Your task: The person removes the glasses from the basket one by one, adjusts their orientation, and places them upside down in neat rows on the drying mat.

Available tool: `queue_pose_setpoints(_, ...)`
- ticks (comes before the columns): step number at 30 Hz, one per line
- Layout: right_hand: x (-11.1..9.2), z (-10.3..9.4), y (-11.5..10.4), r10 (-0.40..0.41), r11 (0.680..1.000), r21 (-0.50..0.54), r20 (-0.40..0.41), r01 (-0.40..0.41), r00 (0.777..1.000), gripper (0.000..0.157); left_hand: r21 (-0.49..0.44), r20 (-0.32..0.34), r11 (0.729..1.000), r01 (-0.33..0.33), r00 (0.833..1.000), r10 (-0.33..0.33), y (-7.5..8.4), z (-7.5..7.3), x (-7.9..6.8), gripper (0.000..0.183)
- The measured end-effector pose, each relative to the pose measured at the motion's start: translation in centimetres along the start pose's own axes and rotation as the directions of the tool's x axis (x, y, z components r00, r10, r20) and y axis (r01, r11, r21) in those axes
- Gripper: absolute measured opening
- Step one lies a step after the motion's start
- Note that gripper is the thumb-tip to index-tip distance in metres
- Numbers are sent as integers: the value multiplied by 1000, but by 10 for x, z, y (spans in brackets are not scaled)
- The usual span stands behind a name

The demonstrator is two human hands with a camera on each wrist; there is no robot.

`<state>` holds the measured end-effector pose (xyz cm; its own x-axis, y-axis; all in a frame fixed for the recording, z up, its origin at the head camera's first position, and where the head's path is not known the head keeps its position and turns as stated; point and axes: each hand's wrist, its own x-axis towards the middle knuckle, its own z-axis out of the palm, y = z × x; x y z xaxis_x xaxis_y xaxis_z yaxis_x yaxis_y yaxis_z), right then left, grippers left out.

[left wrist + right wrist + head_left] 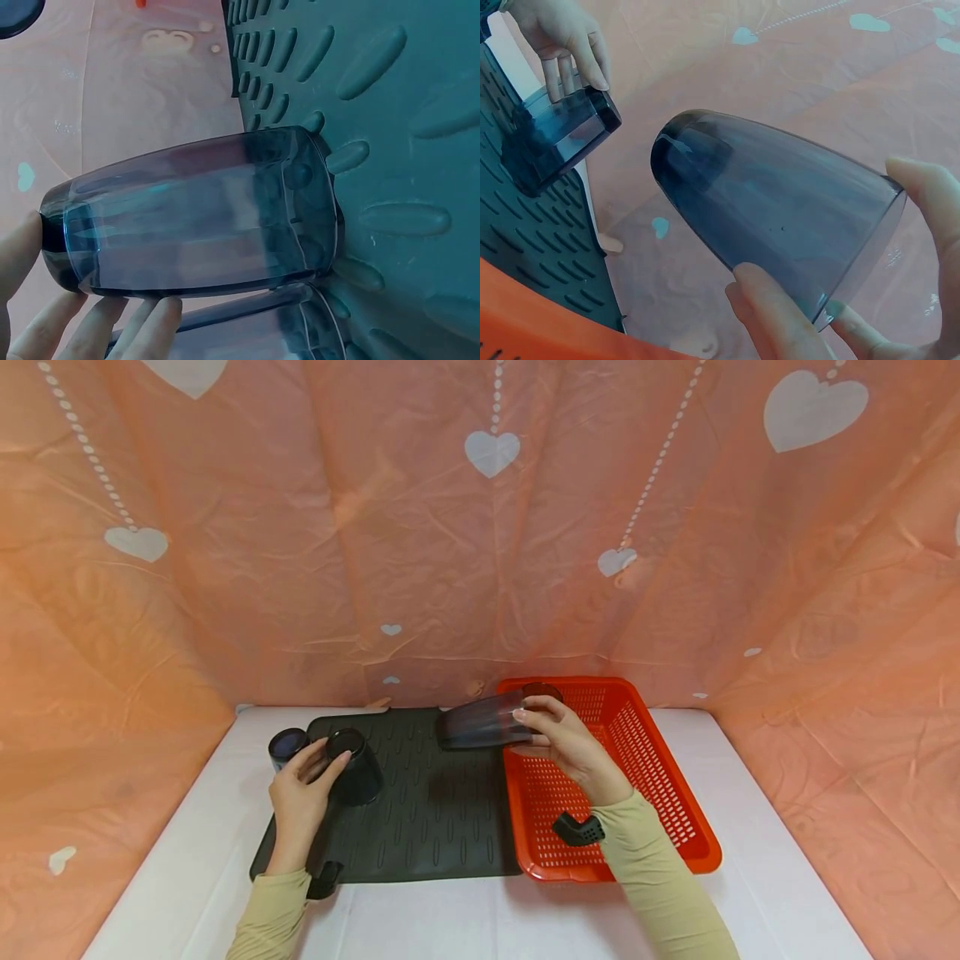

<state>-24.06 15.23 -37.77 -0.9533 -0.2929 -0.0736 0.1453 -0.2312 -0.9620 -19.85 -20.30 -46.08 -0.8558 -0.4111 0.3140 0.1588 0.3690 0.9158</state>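
Note:
My left hand (324, 760) grips the base of a dark blue see-through tumbler (356, 767) that stands upside down on the left part of a dark ribbed mat (435, 810). In the left wrist view its rim sits on the mat (405, 112), with my fingertips (112, 322) at its base (195, 214). A second tumbler (287, 745) stands right beside it. My right hand (528, 727) holds a third tumbler (480, 722) on its side in the air, above the mat's right edge. The right wrist view shows my fingers (780, 315) pinching its rim (780, 202).
A red perforated basket (705, 852) lies right of the mat on a white table (750, 827), with a dark object (542, 691) at its far rim. Pink heart-print sheeting (480, 527) walls in the back and both sides.

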Motion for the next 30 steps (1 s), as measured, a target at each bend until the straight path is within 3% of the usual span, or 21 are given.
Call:
queue_pose_setpoints(6, 0, 1, 1, 11, 1000, -3, -17, -11, 1000, 47, 22, -24, 999, -43, 999, 43, -1, 0, 1, 46)
queue_pose_setpoints(14, 3, 6, 1, 17, 1000, 18, -29, -17, 999, 44, 37, -35, 998, -47, 998, 49, -1, 0, 2, 45)
queue_pose_setpoints(30, 14, 13, 4, 74, 997, 11, -64, -74, 995, 52, 24, -74, 993, -115, 990, 116, 8, -5, 0, 41)
